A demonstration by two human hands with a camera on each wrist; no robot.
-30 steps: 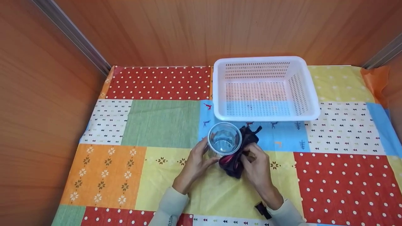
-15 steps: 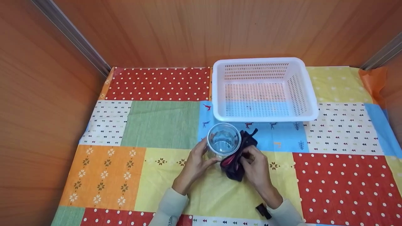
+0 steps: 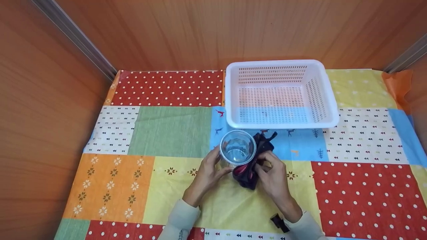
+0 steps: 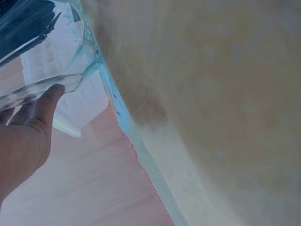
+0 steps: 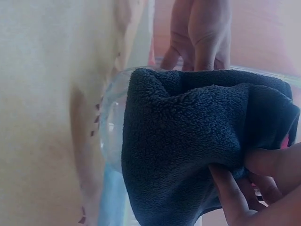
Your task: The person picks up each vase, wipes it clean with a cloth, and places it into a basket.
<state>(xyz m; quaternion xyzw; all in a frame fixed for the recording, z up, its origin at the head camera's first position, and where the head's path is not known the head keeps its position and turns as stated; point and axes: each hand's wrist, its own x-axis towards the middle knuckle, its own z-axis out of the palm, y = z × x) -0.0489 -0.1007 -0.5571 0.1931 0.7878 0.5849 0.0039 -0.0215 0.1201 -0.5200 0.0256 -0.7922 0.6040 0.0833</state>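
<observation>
A clear glass jar stands upright on the patterned cloth, its round mouth facing up. My left hand grips its left side, fingers around the far wall and thumb on the near side; the left wrist view shows fingertips against the glass. A dark, fluffy towel with a pink patch and a small loop lies bunched along the jar's right side. My right hand pinches the towel between thumb and fingers and holds it against the glass. In the right wrist view the towel hides much of the jar.
A white perforated plastic basket stands just behind the jar. Wooden panels rise at the back and both sides. The patchwork tablecloth covers the table. A black strap piece hangs by the right cuff.
The towel in my right hand has shifted slightly down and back up along the jar's side. My left hand and the jar stay in place.
</observation>
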